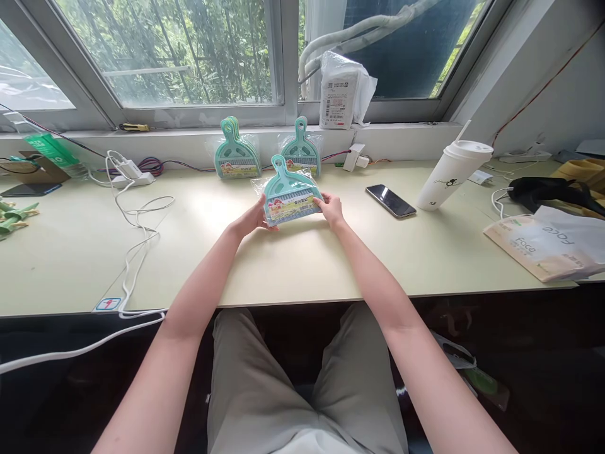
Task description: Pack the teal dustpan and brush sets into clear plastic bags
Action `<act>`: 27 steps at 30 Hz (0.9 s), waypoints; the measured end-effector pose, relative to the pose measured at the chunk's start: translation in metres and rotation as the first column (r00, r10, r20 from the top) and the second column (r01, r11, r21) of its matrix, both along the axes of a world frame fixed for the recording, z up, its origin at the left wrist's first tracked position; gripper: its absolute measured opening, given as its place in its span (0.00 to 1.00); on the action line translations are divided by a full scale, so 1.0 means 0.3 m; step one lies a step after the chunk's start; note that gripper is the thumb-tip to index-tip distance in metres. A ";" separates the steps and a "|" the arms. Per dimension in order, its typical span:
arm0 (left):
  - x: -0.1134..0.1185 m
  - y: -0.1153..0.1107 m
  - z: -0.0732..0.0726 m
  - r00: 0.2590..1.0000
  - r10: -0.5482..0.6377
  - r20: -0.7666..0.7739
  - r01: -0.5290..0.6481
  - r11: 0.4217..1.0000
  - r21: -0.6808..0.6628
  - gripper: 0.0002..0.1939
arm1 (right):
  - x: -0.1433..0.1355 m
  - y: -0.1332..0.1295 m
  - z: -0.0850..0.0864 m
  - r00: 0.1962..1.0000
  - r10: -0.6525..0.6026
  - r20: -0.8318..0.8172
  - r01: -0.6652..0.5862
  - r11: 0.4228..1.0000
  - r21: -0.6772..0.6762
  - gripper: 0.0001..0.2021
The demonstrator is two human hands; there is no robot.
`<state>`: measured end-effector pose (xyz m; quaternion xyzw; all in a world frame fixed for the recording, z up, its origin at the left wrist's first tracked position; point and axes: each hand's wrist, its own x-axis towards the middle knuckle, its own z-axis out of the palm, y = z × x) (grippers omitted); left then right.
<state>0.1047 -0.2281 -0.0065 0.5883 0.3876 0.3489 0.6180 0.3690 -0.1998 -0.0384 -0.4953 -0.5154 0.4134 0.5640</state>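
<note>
A teal mini dustpan and brush set [292, 195] in clear plastic wrap is held between both hands above the table, tilted a little. My left hand [255, 217] grips its lower left edge, with the fingers partly behind it. On the lower right edge my right hand [329, 207] is closed, thumb on the front. Behind stand more wrapped teal sets: a group of several [236, 151] leans at the wall on the left, and another set [301, 148] leans just right of it, partly covered by the held one.
A black phone [391, 201] and a white cup with a straw [451, 176] stand right of my hands. White cables [137, 221] cross the table [293, 271] at left. A packet [548, 243] lies far right; a wrapped package [344, 91] sits on the sill.
</note>
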 end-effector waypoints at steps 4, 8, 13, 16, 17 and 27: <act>0.004 0.018 -0.021 0.988 0.138 -0.075 -0.122 0.974 0.192 0.39 | -0.025 0.003 -0.003 0.979 -0.178 0.104 0.172 0.983 0.060 0.12; -0.051 0.105 -0.071 0.867 0.483 -0.126 -0.421 0.842 0.337 0.29 | -0.114 0.011 0.009 0.896 -0.205 0.393 0.168 0.978 0.126 0.09; -0.243 0.212 -0.085 0.594 0.776 -0.211 -0.624 0.611 0.487 0.15 | -0.318 0.077 0.036 0.691 -0.167 0.703 0.044 0.981 0.190 0.08; -0.362 0.251 -0.079 0.425 0.846 -0.322 -0.618 0.531 0.580 0.11 | -0.452 0.140 0.045 0.541 -0.139 0.829 -0.031 0.982 0.185 0.09; -0.396 0.269 -0.079 0.364 0.866 -0.344 -0.612 0.501 0.612 0.09 | -0.490 0.166 0.045 0.492 -0.135 0.860 -0.053 0.981 0.185 0.10; -0.520 0.594 -0.115 0.281 0.929 -0.242 -0.594 0.367 0.716 0.11 | -0.689 0.493 0.038 0.250 -0.290 0.924 -0.014 0.953 0.302 0.15</act>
